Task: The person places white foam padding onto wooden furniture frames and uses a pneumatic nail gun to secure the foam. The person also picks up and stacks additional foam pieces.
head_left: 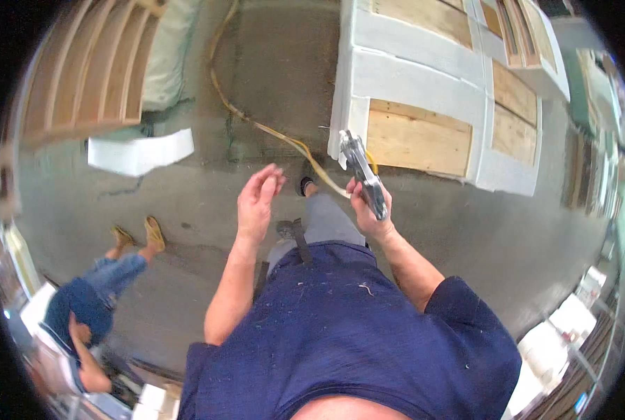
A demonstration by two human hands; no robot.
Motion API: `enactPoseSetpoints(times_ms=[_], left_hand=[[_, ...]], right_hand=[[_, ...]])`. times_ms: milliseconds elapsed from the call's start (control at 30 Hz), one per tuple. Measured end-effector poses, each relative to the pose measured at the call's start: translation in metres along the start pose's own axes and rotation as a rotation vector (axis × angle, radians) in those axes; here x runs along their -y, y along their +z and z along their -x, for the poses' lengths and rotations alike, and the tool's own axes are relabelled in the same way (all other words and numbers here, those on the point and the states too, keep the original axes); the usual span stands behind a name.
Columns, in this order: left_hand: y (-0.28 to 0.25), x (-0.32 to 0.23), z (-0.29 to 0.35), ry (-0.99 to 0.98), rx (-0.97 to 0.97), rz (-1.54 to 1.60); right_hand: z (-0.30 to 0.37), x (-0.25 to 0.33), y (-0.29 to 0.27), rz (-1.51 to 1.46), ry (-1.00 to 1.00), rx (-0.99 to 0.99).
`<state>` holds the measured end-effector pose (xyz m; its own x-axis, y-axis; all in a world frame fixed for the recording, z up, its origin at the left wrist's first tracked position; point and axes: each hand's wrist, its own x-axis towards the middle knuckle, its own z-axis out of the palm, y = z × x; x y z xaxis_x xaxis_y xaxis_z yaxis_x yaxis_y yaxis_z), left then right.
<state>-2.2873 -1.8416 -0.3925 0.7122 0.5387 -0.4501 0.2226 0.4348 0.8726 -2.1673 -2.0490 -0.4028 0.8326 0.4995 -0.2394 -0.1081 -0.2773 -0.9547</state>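
My right hand (372,208) grips a black and silver air staple gun (363,171) by its handle. The gun's upper end is close to the near left corner of a frame (417,138) covered in white sheet, with bare wood in its opening. My left hand (256,204) is raised over the floor, apart from the gun. Its fingers are bent and drawn together; anything small between the fingertips cannot be made out. A yellowish air hose (260,126) runs along the floor toward my right hand.
More white-covered wooden frames (514,133) stand at the far right. A slatted wooden frame (92,66) is at the far left, with a white bent panel (142,152) below it. Another person (88,308) in sandals is at the left. White bundles (547,350) lie at the lower right.
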Motion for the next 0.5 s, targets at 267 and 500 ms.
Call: enactPoseSetpoints(times_ms=[267, 500], left_hand=[[-0.007, -0.059, 0.141, 0.479, 0.196, 0.285], [-0.039, -0.081, 0.22, 0.559, 0.223, 0.323]], right_hand=[[0.123, 0.061, 0.039, -0.45, -0.324, 0.365], [0.194, 0.102, 0.095, -0.555, -0.131, 0.429]])
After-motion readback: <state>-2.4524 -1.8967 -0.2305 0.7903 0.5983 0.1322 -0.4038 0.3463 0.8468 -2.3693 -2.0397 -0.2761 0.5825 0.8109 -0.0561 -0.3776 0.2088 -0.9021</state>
